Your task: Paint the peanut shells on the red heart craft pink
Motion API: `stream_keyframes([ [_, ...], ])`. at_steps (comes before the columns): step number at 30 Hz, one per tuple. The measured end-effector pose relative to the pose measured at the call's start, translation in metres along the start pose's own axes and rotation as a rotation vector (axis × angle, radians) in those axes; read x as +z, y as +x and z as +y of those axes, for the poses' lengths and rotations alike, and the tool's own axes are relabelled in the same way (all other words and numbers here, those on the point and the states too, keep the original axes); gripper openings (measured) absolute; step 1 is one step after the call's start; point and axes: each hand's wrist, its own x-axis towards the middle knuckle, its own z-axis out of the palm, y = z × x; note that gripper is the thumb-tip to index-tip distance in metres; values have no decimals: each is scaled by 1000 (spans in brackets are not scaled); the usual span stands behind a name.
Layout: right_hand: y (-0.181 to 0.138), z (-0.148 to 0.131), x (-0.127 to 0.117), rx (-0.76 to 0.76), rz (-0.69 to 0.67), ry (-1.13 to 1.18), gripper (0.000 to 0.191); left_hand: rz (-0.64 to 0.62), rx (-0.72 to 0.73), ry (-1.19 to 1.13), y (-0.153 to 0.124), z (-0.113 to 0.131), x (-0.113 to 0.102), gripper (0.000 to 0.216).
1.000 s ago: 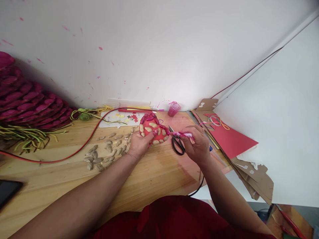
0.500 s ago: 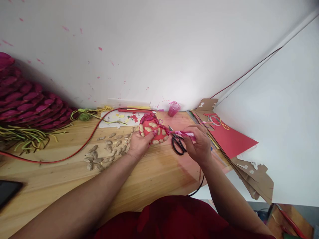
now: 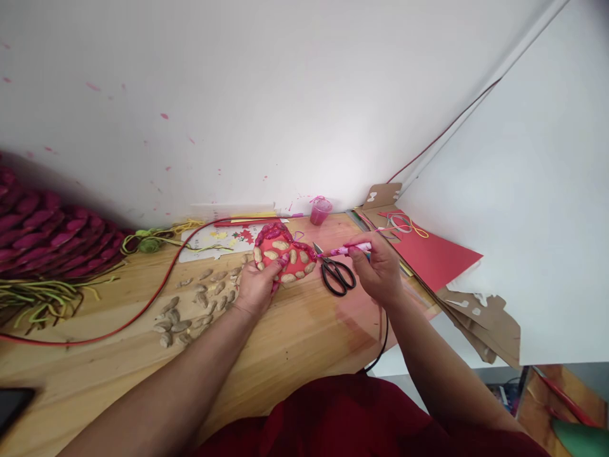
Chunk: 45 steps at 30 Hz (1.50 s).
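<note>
My left hand [image 3: 259, 282] grips a red heart-shaped piece [image 3: 297, 266] at its lower left, thumb on top. Peanuts in the shell are fixed along its edge and in its middle; those on the upper edge are painted magenta, the others bare tan. My right hand [image 3: 380, 266] is closed around a paintbrush [image 3: 356, 249] with a white, pink-smeared handle. The brush's tip is at the heart's right edge; whether it touches I cannot tell. Black-handled scissors [image 3: 337, 276] lie on the table just under the brush.
Loose peanuts [image 3: 181, 325] lie left of my left forearm. A cup of pink paint [image 3: 320, 211] stands by the wall. A red cord [image 3: 159, 298] crosses the table [image 3: 266, 362]. Stacked magenta pieces [image 3: 61, 238] rise at left; red card [image 3: 435, 251] and cardboard [image 3: 490, 324] lie at right.
The view has shifted slightly. My right hand and the brush have drawn back a little from the heart, uncovering more of the scissors' handles. My left hand keeps its hold.
</note>
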Motion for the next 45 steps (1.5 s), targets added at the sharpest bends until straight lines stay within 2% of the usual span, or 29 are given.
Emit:
stream_keyframes([
  [4,-2,-3,-2,45,-18,74,12,-44,-21,-9,-2,1,0,48],
  [9,0,-4,0,45,-15,39,14,-86,-7,8,-3,3,0,52],
  [14,2,-4,-3,50,27,10,13,-63,-29,69,-5,5,0,52],
  [20,2,-5,-3,8,-24,22,17,-34,-27,83,-5,6,2,53],
  [23,3,-1,-2,28,25,14,15,-28,-43,71,-4,7,1,56],
  [27,0,4,0,106,16,190,17,-40,-64,64,-4,8,-2,58],
  [30,-3,5,3,145,-17,279,20,-42,-106,57,-3,10,-4,55],
  [37,-2,-2,-2,75,94,216,15,-44,-203,22,-1,13,-6,45],
  [42,-3,-6,-1,59,65,260,16,-42,-252,5,0,13,-7,38],
  [45,-3,-6,1,51,104,241,12,-56,-259,-12,1,13,-8,36],
])
